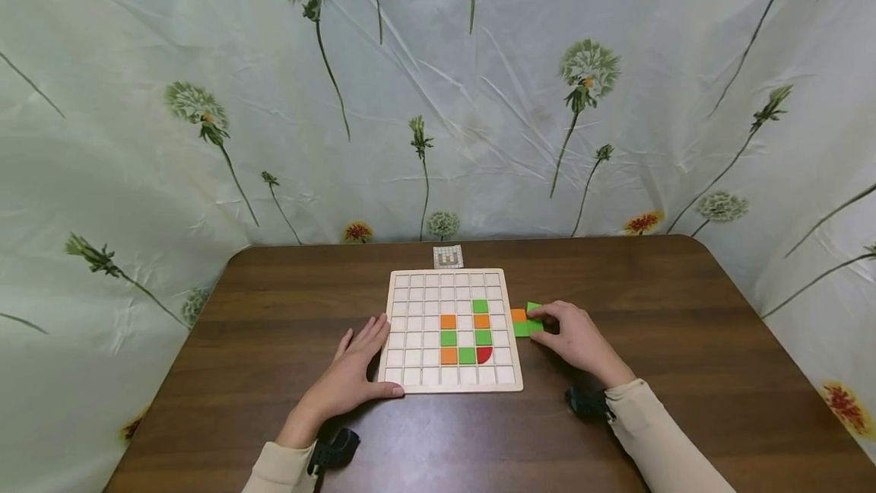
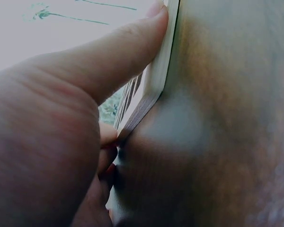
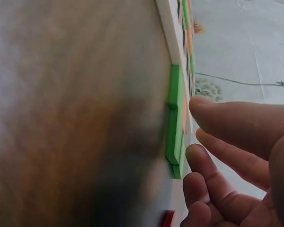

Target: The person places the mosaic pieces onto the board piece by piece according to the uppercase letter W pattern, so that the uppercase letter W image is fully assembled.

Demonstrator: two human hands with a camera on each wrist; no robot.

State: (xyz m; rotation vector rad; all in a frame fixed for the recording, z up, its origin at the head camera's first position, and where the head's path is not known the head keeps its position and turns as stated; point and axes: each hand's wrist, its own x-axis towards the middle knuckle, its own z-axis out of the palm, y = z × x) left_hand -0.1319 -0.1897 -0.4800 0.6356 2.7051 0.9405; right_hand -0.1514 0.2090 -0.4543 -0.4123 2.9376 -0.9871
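A pale gridded board (image 1: pixel 419 383) lies on the table, holding several green and orange square tiles and a red rounded tile (image 1: pixel 484 355) on its right half. My left hand (image 1: pixel 347 379) rests along the board's left side, fingers spread, with the thumb (image 2: pixel 132 49) over the near edge. Right of the board my right hand (image 1: pixel 578 335) hovers over loose tiles, thumb and index tips at the green tiles (image 1: pixel 522 329). Beside these lies an orange tile (image 1: pixel 518 315). In the right wrist view, green tiles (image 3: pixel 173 132) lie under the slightly bent, separated fingers, and a red piece (image 3: pixel 168 219) shows low down.
A small patterned card (image 1: pixel 448 257) lies behind the board's far edge. The brown wooden table (image 1: pixel 308 272) extends to both sides. Behind it hangs a pale cloth (image 1: pixel 479 135) printed with dandelions.
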